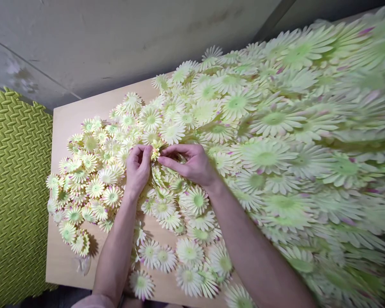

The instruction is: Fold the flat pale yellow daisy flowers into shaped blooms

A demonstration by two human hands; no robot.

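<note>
Both my hands meet over a heap of pale yellow-green artificial daisy heads on a wooden board (70,115). My left hand (137,166) has its fingers curled and pinches a small folded flower head (155,152) from the left. My right hand (191,162) pinches the same flower head from the right with thumb and forefinger. The flower is held just above the pile, and its petals look bunched together.
Loose flower heads (93,179) spread over the board's left half. A much thicker mound of flowers (291,141) rises on the right, close to the camera. A green textured foam mat (13,192) lies left of the board. Grey wall (115,38) behind.
</note>
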